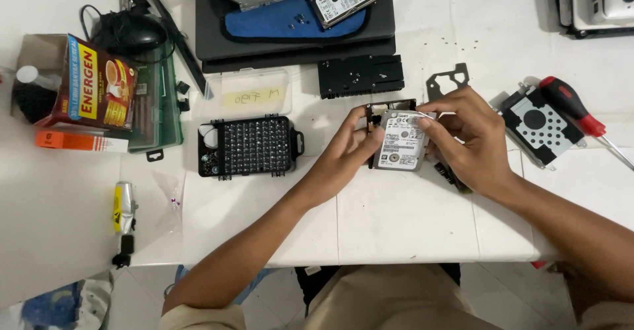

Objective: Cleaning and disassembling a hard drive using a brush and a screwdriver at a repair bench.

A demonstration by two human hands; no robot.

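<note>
From above, both hands meet over the white table (396, 218). The left hand (347, 148) pinches the left edge of a small silver hard drive (399, 142); the right hand (465, 138) grips its right and top edge. The drive sits just above the tabletop, centre right. A black bit case (247, 146) lies to its left, and a red-handled screwdriver (574, 109) lies well to the right.

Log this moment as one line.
left hand: holding hard drive | right hand: holding hard drive | nearby: bit case, screwdriver
</note>
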